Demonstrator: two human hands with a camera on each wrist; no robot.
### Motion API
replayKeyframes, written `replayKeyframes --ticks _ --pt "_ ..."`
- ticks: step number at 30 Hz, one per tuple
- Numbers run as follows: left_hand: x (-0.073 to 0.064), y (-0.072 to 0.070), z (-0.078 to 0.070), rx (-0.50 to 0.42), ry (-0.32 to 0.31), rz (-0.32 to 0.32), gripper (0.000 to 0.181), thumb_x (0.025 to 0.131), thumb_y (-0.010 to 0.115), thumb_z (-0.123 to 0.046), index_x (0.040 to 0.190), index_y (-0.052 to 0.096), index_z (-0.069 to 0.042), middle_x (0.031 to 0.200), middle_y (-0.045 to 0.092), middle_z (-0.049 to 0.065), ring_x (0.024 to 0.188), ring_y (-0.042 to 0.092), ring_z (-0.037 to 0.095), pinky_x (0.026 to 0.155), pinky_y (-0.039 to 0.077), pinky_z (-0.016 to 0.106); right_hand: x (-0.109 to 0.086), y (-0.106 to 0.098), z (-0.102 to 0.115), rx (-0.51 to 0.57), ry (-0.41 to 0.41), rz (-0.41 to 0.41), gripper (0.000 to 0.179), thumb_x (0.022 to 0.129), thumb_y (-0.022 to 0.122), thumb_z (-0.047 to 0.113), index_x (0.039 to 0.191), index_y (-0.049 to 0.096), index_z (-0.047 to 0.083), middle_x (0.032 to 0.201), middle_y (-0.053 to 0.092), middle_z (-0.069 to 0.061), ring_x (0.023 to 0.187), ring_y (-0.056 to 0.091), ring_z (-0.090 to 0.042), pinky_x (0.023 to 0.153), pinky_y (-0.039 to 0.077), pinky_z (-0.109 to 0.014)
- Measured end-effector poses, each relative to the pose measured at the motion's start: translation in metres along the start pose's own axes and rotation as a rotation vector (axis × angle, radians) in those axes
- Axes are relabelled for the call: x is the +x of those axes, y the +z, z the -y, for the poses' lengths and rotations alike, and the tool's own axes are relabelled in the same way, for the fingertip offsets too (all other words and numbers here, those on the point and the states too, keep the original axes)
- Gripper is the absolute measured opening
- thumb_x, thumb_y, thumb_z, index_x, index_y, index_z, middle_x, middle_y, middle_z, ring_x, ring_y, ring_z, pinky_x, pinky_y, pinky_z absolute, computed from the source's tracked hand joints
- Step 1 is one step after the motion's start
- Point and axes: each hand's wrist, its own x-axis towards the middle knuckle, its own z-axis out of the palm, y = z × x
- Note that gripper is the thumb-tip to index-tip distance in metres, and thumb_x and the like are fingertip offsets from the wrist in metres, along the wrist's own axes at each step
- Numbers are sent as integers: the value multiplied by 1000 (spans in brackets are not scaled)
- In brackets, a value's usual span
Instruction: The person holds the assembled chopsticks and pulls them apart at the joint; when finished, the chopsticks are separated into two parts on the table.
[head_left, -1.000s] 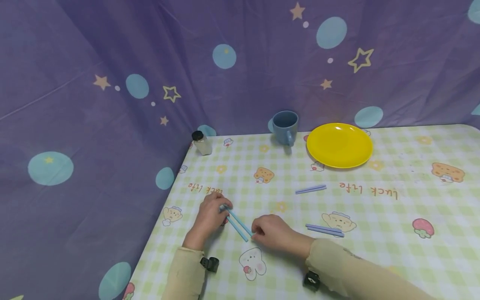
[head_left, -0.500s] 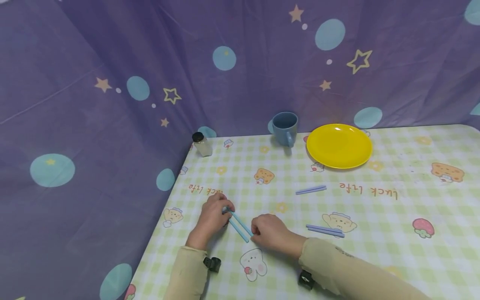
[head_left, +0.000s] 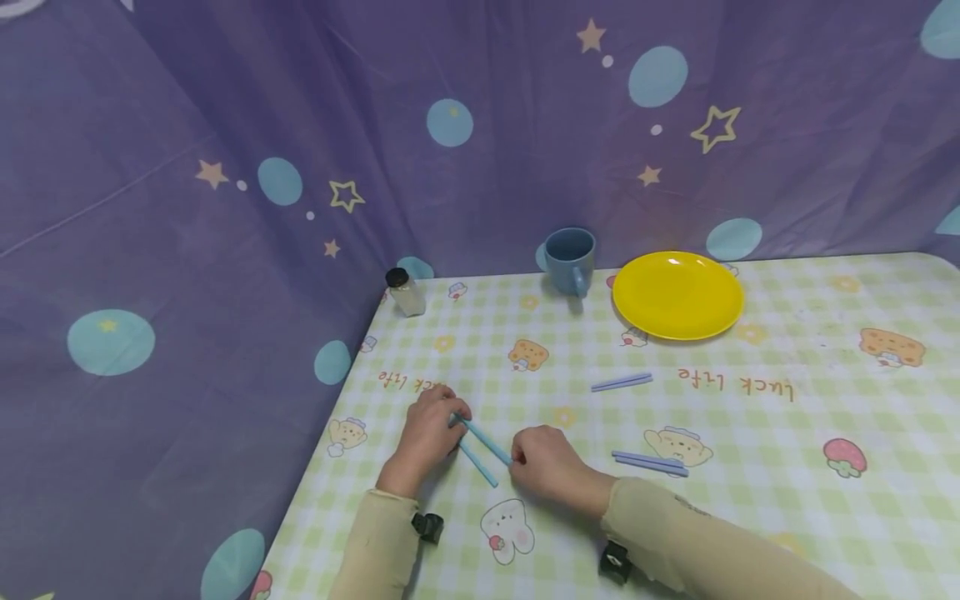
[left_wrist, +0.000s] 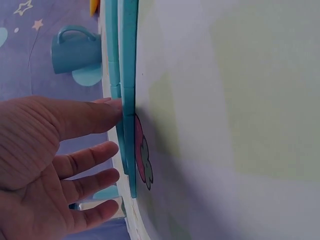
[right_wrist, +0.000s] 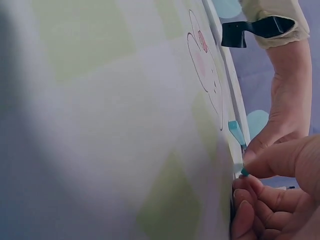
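Two light blue chopsticks lie slantwise at the left front, crossing or meeting near the left hand. My left hand [head_left: 431,429] pinches them close to one end, its thumb against them in the left wrist view while the other fingers spread apart. From there the chopsticks fan out toward me. The far chopstick [head_left: 489,442] reaches to my right hand [head_left: 551,468], whose thumb and forefinger pinch its tip [right_wrist: 244,171]; the remaining fingers are curled. The near chopstick [head_left: 480,467] has its lower end free on the tablecloth.
Two pairs of purple chopsticks lie to the right, a farther pair [head_left: 622,382] and a nearer pair [head_left: 649,463]. Along the back stand a black-capped jar [head_left: 407,296], a blue mug [head_left: 570,262] and a yellow plate [head_left: 678,296]. A purple curtain [head_left: 495,192] hangs behind the checked tablecloth [head_left: 765,467].
My right hand has shifted slightly right and away from me with the far chopstick's tip, so the gap between the two light blue chopsticks has widened. My left hand has moved slightly right.
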Motion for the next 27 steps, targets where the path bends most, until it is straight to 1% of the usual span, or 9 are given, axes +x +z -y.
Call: replayKeyframes --ticks 4,7,12,14,18,21,23,27 --pt "1 1 -1 13 11 -11 12 78 81 -13 87 75 -18 110 59 9 105 53 30 85 43 51 -3 -4 -5 21 10 -25 19 77 69 6 63 60 16 60 52 9 59 46 -11 60 42 -29" --pt "1 0 -2 13 24 -23 12 78 82 -15 88 76 -18 114 60 10 109 53 31 88 42 52 -4 -9 -9 27 15 -37 19 78 70 7 64 61 16 61 52 9 60 46 -12 63 41 -30" --pt "0 -2 -6 -11 73 -34 11 77 82 -19 87 77 -18 117 63 9 114 54 32 92 41 53 -9 -21 -15 21 23 -68 19 79 71 8 66 62 17 62 52 10 62 45 -11 65 40 -31" --pt "1 -4 -9 -28 107 -34 12 77 83 -21 87 78 -18 114 65 8 112 56 31 93 41 52 -12 -28 -18 23 29 -89 18 79 72 7 67 62 16 63 53 10 62 45 -11 64 40 -30" --pt "2 -6 -16 -105 171 -37 12 77 82 -21 88 78 -17 103 68 2 102 60 25 94 42 46 -17 -42 -25 30 39 -120 16 80 72 5 71 65 15 66 56 10 63 47 -10 64 42 -30" --pt "2 -7 -22 -181 202 -36 10 78 81 -19 87 78 -17 94 69 -4 94 63 20 90 46 41 -21 -52 -31 28 34 -128 14 82 72 5 74 67 15 68 58 10 64 47 -9 65 43 -30" --pt "2 -8 -27 -240 207 -12 9 80 80 -18 89 77 -17 91 70 -5 91 65 18 88 48 38 -24 -59 -37 22 25 -130 14 84 72 5 76 67 15 69 59 10 64 47 -8 65 43 -29" --pt "1 -9 -38 -357 192 70 10 86 74 -18 96 77 -14 96 73 -3 95 67 17 88 51 36 -32 -72 -47 9 -1 -129 13 85 73 7 78 67 15 71 59 10 64 46 -8 63 43 -28"
